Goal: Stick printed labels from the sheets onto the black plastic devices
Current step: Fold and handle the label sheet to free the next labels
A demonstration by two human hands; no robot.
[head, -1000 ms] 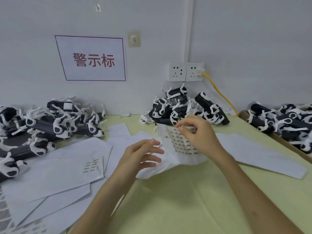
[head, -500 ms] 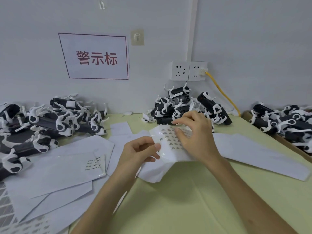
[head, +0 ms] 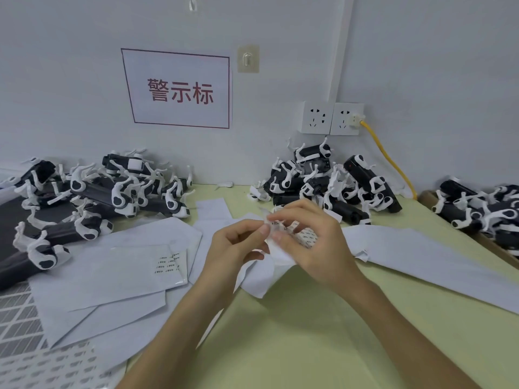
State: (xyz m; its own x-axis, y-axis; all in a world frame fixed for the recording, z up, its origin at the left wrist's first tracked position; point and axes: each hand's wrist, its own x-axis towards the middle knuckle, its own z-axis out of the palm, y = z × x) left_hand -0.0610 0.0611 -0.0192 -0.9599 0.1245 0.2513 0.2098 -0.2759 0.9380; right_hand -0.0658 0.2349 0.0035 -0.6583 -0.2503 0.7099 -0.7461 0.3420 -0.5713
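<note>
At the left, a heap of black plastic devices with curved white clips lies beside flat, glossy backing sheets. Most are stripped bare, so much labelling seems done. The left hand pinches the edge of a crumpled label sheet above the pale green table. The right hand curls over it, fingertips pinching its top corner, likely peeling a label. A middle heap and a right heap wait; neither hand holds a device.
</note>
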